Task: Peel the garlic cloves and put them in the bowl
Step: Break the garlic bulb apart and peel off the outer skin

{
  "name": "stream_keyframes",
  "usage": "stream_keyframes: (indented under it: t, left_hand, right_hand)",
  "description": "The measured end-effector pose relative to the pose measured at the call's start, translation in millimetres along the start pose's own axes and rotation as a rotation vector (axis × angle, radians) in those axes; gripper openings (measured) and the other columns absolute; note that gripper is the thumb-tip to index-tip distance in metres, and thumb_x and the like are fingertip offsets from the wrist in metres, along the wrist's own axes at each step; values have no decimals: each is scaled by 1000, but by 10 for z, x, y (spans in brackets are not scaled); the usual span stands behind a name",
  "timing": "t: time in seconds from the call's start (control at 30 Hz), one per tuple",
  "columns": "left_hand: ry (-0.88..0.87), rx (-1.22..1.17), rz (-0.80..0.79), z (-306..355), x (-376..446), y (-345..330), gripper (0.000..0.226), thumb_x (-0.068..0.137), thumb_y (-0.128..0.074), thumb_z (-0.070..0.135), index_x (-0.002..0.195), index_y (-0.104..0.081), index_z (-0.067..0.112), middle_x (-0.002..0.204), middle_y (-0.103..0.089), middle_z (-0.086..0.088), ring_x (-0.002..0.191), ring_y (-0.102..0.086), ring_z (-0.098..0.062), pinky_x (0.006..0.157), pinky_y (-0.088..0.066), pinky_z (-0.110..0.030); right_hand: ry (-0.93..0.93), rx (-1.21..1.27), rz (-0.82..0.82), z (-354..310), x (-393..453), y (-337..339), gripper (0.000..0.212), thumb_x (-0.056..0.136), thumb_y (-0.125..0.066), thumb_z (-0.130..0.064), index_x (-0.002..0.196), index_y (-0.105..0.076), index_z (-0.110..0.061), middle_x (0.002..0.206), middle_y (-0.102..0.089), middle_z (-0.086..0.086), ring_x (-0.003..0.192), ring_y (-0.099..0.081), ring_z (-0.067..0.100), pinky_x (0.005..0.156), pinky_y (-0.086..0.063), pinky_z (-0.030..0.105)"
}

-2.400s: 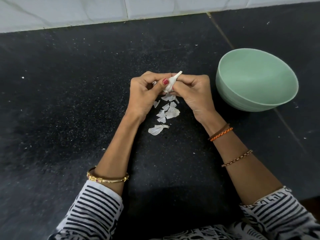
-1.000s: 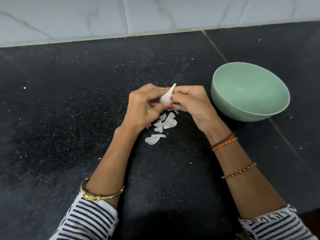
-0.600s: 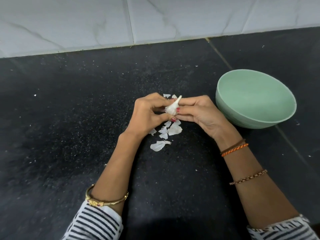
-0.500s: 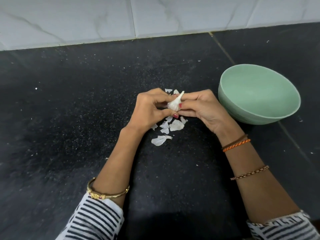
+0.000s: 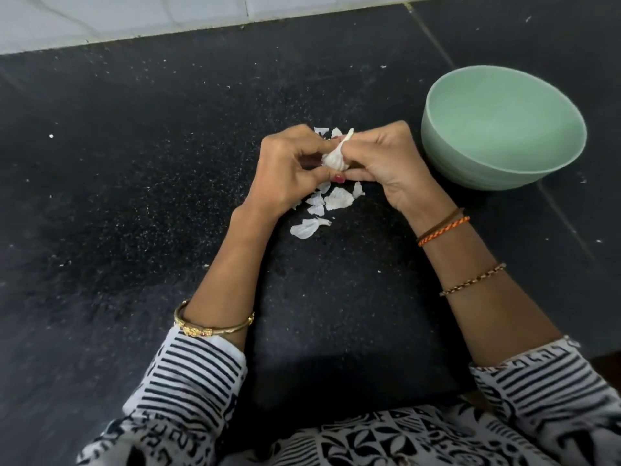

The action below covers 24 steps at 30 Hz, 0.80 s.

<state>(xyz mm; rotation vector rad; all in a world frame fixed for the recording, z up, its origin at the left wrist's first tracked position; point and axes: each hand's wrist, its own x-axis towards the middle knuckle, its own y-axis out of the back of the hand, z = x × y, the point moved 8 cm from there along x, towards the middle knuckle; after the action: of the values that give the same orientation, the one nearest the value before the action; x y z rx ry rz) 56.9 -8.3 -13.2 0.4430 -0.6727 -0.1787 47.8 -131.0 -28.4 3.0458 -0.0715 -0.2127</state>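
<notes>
The garlic bulb [image 5: 336, 155] sits pinched between both hands at the middle of the black counter [image 5: 134, 163], its pointed stem tip up toward twelve o'clock. The left hand [image 5: 289, 169] curls round its left flank, thumb tucked under; the right hand [image 5: 386, 159] grips its right flank with curled fingers. Compared with half a second ago, the grip is much the same, but one more flake seems to lie among the papery skins [image 5: 322, 203] at six o'clock below the hands, and two scraps show at twelve o'clock behind the fingers. I judge this as outer-skin stripping, with no clove freed yet; the hands hide most of the bulb, so whether it has begun to split apart I cannot tell.

The green bowl [image 5: 437, 136] stands at three o'clock, just beside the right hand, and looks empty. The path into it is short and unobstructed. Bare counter stretches toward nine o'clock, and the tiled wall [image 5: 117, 18] edge lies well apart at twelve o'clock.
</notes>
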Motion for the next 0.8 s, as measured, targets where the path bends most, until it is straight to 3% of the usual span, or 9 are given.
stream_keyframes:
  t: [0.17, 0.33, 0.43, 0.53, 0.67, 0.8]
  left_hand:
    - [38, -4, 16, -18, -4, 20, 42, 67, -77, 27, 98, -70, 0, 80, -65, -17, 72, -62, -28, 62, -52, -40]
    - [107, -94, 49, -92, 11, 106, 42, 67, -78, 21, 105, -67, 5, 90, -64, -3, 84, -62, -13, 76, -54, -27]
    - [188, -220, 65, -164, 11, 96, 40, 69, -77, 15, 107, -65, 12, 97, -66, -4, 94, -64, -21, 84, -53, -31]
    - [267, -348, 74, -203, 6, 63, 41, 71, -73, 7, 111, -62, 8, 99, -67, -6, 93, -66, -23, 85, -54, -35]
    - [332, -476, 85, -194, 2, 33, 43, 74, -69, 0, 115, -58, 6, 96, -68, -4, 89, -67, -18, 80, -55, -30]
    - [377, -466, 97, -213, -6, 38, 40, 72, -71, 0, 111, -61, 8, 95, -68, -2, 87, -66, -11, 78, -53, -23]
  right_hand:
    - [50, -9, 61, -12, -4, -15, 19, 72, -56, 15, 83, -70, 8, 80, -67, 26, 60, -63, 12, 61, -57, 29]
    - [-52, 177, -99, 56, 31, -100, 31, 79, -46, 14, 89, -70, -3, 82, -72, 4, 80, -68, 10, 70, -55, 22]
    - [-64, 275, -116, 75, 55, -110, 38, 80, -45, 15, 106, -66, -2, 89, -72, 6, 90, -67, 15, 76, -55, 24]
    - [-90, 337, -107, 89, 44, -102, 43, 80, -46, 17, 118, -59, 1, 97, -69, 11, 94, -65, 18, 76, -55, 23]
    - [-144, 453, -110, 94, 39, -76, 36, 82, -45, 15, 108, -63, -2, 89, -71, 10, 86, -68, 13, 73, -55, 20]
    - [-172, 524, -117, 108, 38, -108, 14, 92, -52, -5, 99, -64, -4, 86, -71, 8, 82, -68, 11, 75, -55, 21]
